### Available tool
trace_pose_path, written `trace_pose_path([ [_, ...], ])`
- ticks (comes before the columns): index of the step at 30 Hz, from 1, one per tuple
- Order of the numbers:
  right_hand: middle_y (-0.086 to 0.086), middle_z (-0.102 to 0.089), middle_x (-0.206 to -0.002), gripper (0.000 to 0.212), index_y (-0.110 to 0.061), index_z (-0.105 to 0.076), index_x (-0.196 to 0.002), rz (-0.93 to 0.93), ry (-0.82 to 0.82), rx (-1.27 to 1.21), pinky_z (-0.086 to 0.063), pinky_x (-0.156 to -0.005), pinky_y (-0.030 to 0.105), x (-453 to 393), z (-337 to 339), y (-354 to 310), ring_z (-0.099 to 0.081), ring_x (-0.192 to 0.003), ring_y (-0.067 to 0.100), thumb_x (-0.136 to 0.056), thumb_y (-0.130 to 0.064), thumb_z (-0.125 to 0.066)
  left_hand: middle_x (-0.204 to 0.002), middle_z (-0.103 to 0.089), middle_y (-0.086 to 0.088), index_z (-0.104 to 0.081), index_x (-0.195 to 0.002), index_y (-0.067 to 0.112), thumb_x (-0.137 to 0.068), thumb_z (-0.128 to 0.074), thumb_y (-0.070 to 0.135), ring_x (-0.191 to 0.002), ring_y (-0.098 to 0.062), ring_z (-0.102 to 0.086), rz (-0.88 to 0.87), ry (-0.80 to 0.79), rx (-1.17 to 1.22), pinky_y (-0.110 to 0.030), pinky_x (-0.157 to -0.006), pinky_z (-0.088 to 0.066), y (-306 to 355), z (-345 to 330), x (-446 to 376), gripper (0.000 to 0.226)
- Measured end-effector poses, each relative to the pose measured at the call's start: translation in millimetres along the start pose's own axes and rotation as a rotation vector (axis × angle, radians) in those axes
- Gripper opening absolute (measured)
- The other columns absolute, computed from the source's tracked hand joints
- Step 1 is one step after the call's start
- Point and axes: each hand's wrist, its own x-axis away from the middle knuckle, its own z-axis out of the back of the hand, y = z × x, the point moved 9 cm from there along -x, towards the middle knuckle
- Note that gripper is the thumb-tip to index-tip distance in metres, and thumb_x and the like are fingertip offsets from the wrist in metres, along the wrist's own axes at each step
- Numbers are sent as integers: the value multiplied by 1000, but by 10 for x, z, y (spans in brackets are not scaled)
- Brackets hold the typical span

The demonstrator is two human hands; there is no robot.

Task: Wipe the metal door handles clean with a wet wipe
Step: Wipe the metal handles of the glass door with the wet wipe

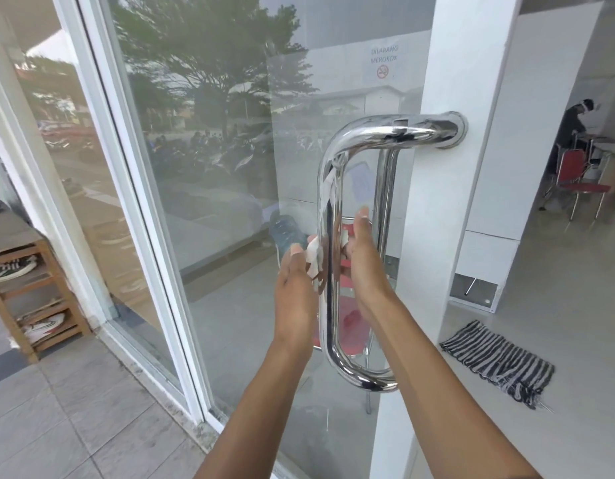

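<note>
A chrome D-shaped pull handle (329, 326) is fixed to the white stile of a glass door (230, 202). Its twin on the inner side (385, 188) shows through the glass. A white wet wipe (314, 258) is wrapped round the upright bar at mid height. My left hand (294, 288) is left of the bar and pinches the wipe between thumb and fingers. My right hand (365, 261) is right of the bar, between it and the glass, fingers straight up, its palm against the wipe's other end.
The white door stile (434, 236) stands right of the handle. A wooden shoe rack (33, 288) is at the left wall. A striped floor mat (496, 364) lies inside. A red chair (575, 181) and a person (572, 133) are far inside.
</note>
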Motion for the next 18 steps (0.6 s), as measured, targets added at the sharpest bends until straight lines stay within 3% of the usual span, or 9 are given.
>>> trace_pose_path([
  [3, -7, -71, -62, 84, -37, -75, -63, 12, 3, 9, -45, -67, 24, 23, -21, 86, -65, -55, 0, -99, -66, -5, -94, -77, 9, -73, -103, 26, -106, -32, 40, -85, -3, -71, 64, -35, 14, -18, -72, -51, -78, -53, -78, 43],
  [6, -8, -68, -58, 80, -39, -72, -58, 36, 19, 5, -49, -61, 22, -26, -32, -72, -64, -52, 2, -101, -64, -8, -75, -75, 20, -75, -84, 36, -107, -32, 36, -66, 6, -68, 43, -97, -25, -8, -56, -48, -25, -134, -135, 48],
  [8, -6, -68, -57, 79, -38, -72, -59, 67, 27, -6, -50, -51, 15, -89, -46, -229, -65, -52, 4, -100, -67, -11, -89, -76, 14, -76, -87, 38, -107, -30, 39, -82, 0, -69, 2, -132, -87, -13, -75, -50, 26, -173, -177, 50],
  [9, -6, -68, -57, 79, -37, -73, -59, 81, 35, -4, -49, -49, 13, -114, -49, -279, -66, -53, 5, -99, -68, -12, -95, -74, 11, -74, -89, 31, -106, -29, 41, -89, -7, -68, -15, -133, -100, -18, -83, -49, 45, -178, -205, 49],
  [12, -8, -69, -58, 79, -34, -72, -57, 94, 37, -34, -48, -47, 12, -99, -53, -216, -67, -55, 3, -102, -63, -15, -71, -66, 15, -62, -75, 21, -106, -26, 42, -65, 2, -60, -47, -166, -132, -16, -69, -47, 77, -224, -215, 52],
  [14, -10, -71, -61, 77, -39, -74, -60, 91, 19, -46, -47, -46, 10, -53, -69, -122, -67, -56, -1, -105, -57, -15, -60, -63, 21, -63, -73, 27, -107, -25, 41, -55, 10, -56, -47, -177, -134, -10, -60, -44, 49, -234, -185, 53],
  [16, -8, -69, -59, 79, -33, -74, -59, 102, 23, -50, -48, -47, 11, -38, -57, -111, -65, -54, 1, -105, -55, -14, -66, -68, 28, -67, -81, 37, -106, -24, 44, -63, 16, -60, -75, -191, -137, -6, -64, -43, 74, -244, -138, 50],
  [18, 2, -70, -65, 80, -19, -75, -67, 117, 69, -31, -49, -50, 10, -45, -1, -175, -65, -57, 5, -104, -57, -15, -85, -68, 37, -67, -89, 52, -105, -24, 50, -84, 24, -59, -112, -215, -152, -10, -80, -41, 118, -267, -116, 46],
])
